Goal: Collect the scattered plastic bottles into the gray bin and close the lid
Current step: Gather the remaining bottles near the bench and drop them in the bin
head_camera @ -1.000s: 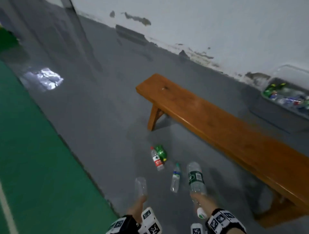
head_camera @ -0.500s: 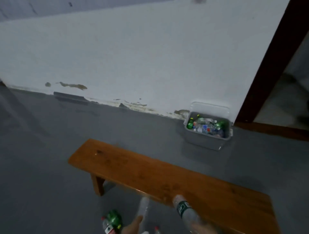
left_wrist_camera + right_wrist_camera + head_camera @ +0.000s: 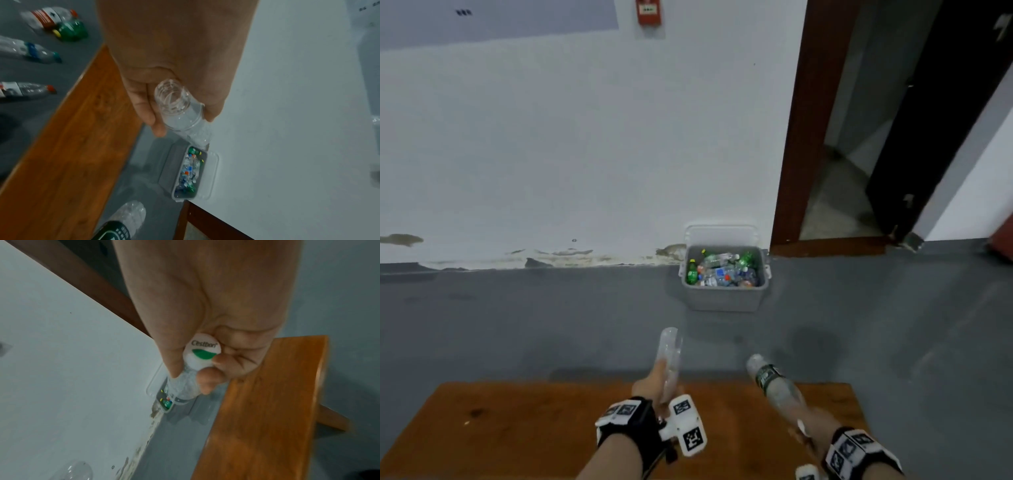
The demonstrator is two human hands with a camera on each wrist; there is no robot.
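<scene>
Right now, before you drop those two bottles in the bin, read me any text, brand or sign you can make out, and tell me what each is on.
"Cestbon": on the white cap of the bottle in the right hand.
Dark green label on that bottle: white print, too blurred to read.
Red wall box: lettering too small to read.
Red-and-white label on a floor bottle: blurred, unreadable.
Wrist markers: square codes only, no words.

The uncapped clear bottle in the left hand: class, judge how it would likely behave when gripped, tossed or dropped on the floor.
The clear bottle looks empty, so it is probably very light. Its thin see-through wall suggests it would dent under the left hand rather than break. Being round, it would likely roll on the smooth floor if it missed the gray bin.
</scene>
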